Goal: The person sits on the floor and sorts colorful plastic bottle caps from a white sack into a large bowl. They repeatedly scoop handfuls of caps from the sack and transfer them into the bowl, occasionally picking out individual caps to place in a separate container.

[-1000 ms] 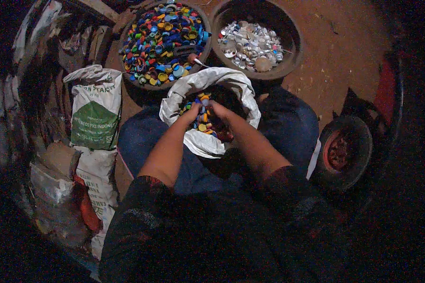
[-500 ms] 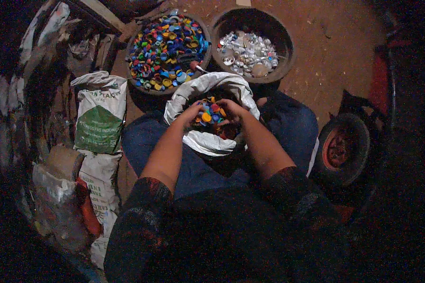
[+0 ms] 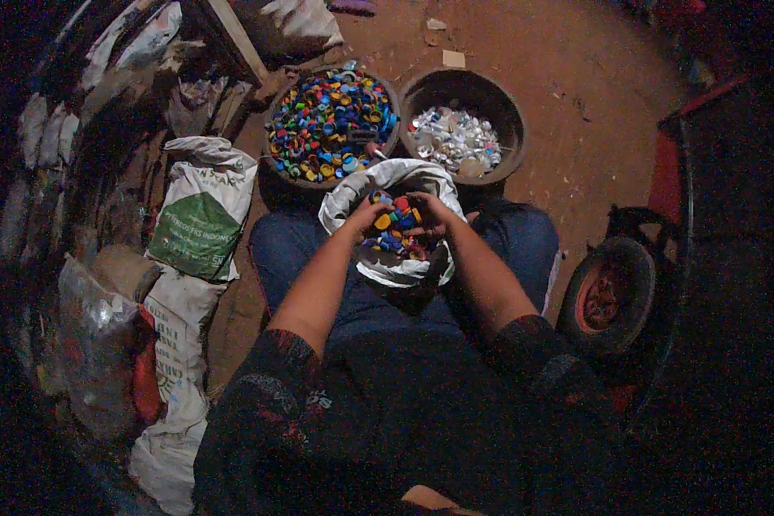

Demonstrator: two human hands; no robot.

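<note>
A white woven sack (image 3: 344, 190) with a rolled-down rim sits between my legs, holding bottle caps. Inside its mouth my left hand (image 3: 368, 212) and my right hand (image 3: 430, 211) cup a handful of coloured plastic caps (image 3: 396, 215) between them, fingers curled round the pile, with more caps below. Just beyond the sack stand two round dark tubs: the left (image 3: 394, 119) is heaped with multicoloured caps and a dark object lying on them; the right (image 3: 511, 112) holds white and silvery caps.
Stacked printed sacks (image 3: 199, 219) and a bulging plastic bag (image 3: 96, 344) line my left, with piled clutter behind. At my right lies a wheel with a red hub (image 3: 609, 297) beside dark objects. A brown floor (image 3: 576, 129) with scraps extends behind the tubs.
My hands have lifted and gathered more caps into a raised cluster between them. The view has shifted, so the tubs and sack appear lower and smaller, showing more floor beyond.
</note>
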